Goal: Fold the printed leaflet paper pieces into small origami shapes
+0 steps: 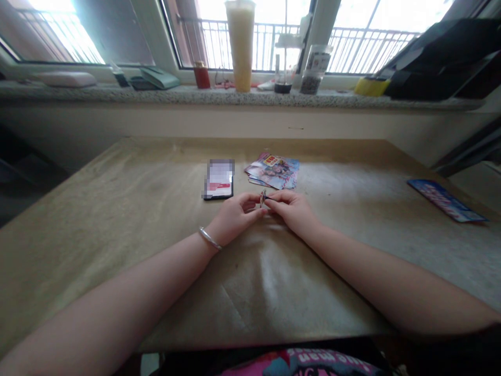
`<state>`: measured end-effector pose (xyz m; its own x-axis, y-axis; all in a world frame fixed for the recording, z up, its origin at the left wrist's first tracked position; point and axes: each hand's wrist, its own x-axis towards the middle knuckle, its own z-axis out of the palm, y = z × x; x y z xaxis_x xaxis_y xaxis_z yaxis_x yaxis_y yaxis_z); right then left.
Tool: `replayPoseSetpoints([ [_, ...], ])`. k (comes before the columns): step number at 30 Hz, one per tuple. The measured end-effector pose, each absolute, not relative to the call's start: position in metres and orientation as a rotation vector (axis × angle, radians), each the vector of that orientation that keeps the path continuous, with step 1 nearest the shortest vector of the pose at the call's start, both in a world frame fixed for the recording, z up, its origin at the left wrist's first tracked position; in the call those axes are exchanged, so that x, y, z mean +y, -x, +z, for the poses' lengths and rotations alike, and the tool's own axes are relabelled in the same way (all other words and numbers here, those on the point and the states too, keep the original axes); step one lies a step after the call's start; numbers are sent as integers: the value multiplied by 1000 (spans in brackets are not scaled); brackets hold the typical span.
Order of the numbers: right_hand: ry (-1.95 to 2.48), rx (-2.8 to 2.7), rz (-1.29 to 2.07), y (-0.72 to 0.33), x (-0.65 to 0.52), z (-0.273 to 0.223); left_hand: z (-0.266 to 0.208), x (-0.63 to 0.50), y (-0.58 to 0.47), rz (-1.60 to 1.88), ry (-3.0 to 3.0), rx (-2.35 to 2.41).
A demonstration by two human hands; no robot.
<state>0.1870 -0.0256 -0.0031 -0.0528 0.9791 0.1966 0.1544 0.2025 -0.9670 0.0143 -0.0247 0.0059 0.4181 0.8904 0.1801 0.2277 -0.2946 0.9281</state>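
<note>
Over the middle of the table, my left hand [237, 214] pinches a small flat piece [262, 198] between thumb and fingertips. The piece stands almost edge-on, pale with some red, and its kind cannot be made out. From the other side my right hand [291, 209] closes thumb and forefinger on it, at a small dark part. Just beyond the hands lies a loose pile of glossy picture cards [274, 171]. Left of the pile is a phone [219, 180] with a lit, partly blurred screen. A silver bangle [210, 238] circles my left wrist.
A blue printed wrapper [446, 201] lies at the right of the table [117, 219]. Along the granite windowsill [156, 96] stand a tall cup of pale yellow drink [240, 47], a red jar [201, 75], a clear container [315, 70] and a black bag [438, 62].
</note>
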Motion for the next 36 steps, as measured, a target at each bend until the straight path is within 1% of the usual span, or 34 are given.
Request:
replayPoseSetpoints([
  [3,1150,-1497,970,-186,-27,-2,10,-26,-15,906,-1826,1077],
  [13,1175,-1508,899,-187,-25,-4,13,-24,-13,871,-1925,1131],
  [19,1150,-1447,1035,-185,-25,-5,15,-22,-13,910,-1827,1218],
  [23,1152,-1304,1182,-187,-25,-7,10,-18,-12,974,-1601,1186],
  [26,1145,-1263,1223,-188,-24,-7,9,-17,-12,1014,-1474,1159],
  [31,1186,-1281,1228,-187,-24,-7,13,-20,-16,999,-1504,1170],
  [36,1106,-1254,1276,-187,-26,-4,14,-20,-15,958,-1584,1191],
])
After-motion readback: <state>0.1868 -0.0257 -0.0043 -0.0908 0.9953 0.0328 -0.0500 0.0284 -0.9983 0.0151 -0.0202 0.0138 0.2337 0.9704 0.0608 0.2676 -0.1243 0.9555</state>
